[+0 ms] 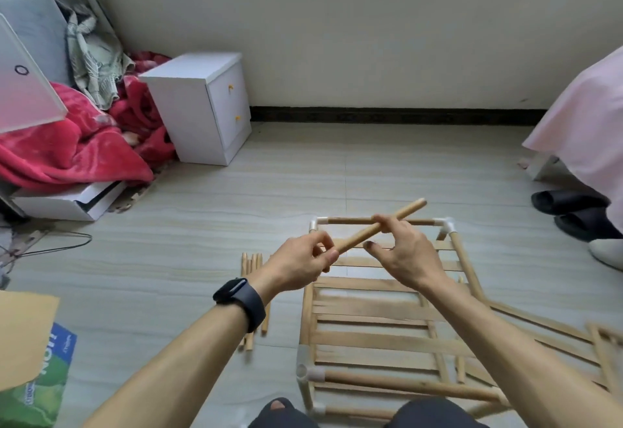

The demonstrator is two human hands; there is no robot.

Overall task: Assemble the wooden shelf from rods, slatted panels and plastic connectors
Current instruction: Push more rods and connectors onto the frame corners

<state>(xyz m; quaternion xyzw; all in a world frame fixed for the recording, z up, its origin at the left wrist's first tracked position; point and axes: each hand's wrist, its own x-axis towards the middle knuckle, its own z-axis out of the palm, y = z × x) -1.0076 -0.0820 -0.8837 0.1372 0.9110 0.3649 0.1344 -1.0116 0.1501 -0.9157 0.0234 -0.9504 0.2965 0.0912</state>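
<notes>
Over the tiled floor (168, 225) of a bedroom, I hold a single wooden rod (357, 237) up in both hands, slanting from low at my left to high at my right. My left hand (303, 259) pinches its near end between thumb and fingertips. My right hand (401, 252) curls its fingers over the rod further along, with the thumb spread below it; the far end sticks out past that hand.

Directly beneath the rod, the partly built shelf frame (387, 384) lies on the floor in front of my knees. White plastic connectors (446, 225) join its rods at the corners, and a slatted panel (371, 309) sits inside it. A second slatted piece (573, 336) lies tilted just beside the frame on my right, partly behind my forearm. A bundle of spare rods (251, 262) rests on the floor just left of the frame, partly hidden by my left wrist, which wears a dark watch (241, 303).

A white nightstand (202, 104) stands against the far wall at left, next to a heaped red blanket (67, 144). Dark slippers (569, 205) sit at the right edge, near a pink bedcover (590, 114).
</notes>
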